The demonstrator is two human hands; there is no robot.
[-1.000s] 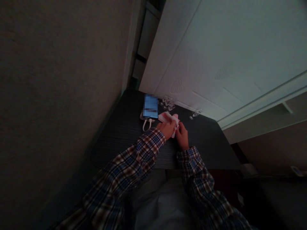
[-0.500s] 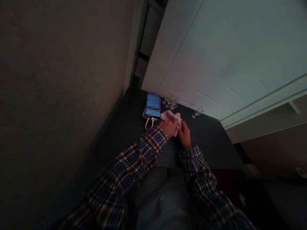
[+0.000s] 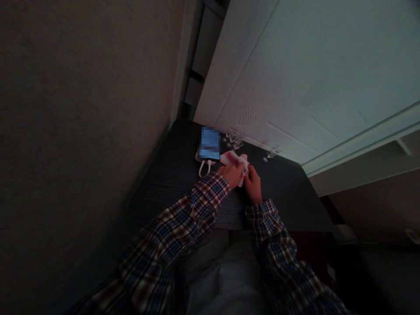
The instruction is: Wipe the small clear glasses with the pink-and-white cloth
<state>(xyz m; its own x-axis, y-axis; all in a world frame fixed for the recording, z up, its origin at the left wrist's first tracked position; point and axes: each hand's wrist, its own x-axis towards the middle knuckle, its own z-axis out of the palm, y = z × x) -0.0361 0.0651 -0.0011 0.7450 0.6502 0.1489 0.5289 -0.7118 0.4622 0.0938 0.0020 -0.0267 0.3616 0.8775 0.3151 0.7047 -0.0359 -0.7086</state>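
The scene is dim. Both my hands meet over a dark table (image 3: pixel 170 188). My left hand (image 3: pixel 232 174) is closed on a pale pink cloth (image 3: pixel 233 158) bunched under its fingers. My right hand (image 3: pixel 253 186) is closed too, pinching a small clear round piece (image 3: pixel 244 171) against the cloth. Both wrists wear plaid sleeves. What the clear piece is stays too small to tell.
A lit phone (image 3: pixel 210 144) lies on a white pack with a looped cable (image 3: pixel 204 166) just left of the cloth. Several small clear pieces (image 3: pixel 233 138) cluster behind it, a few more (image 3: pixel 271 154) to the right. A white panelled cabinet (image 3: pixel 295 78) stands behind; a wall is left.
The view has shifted slightly. My hands stay together on the cloth, with only small finger movement around the clear piece.
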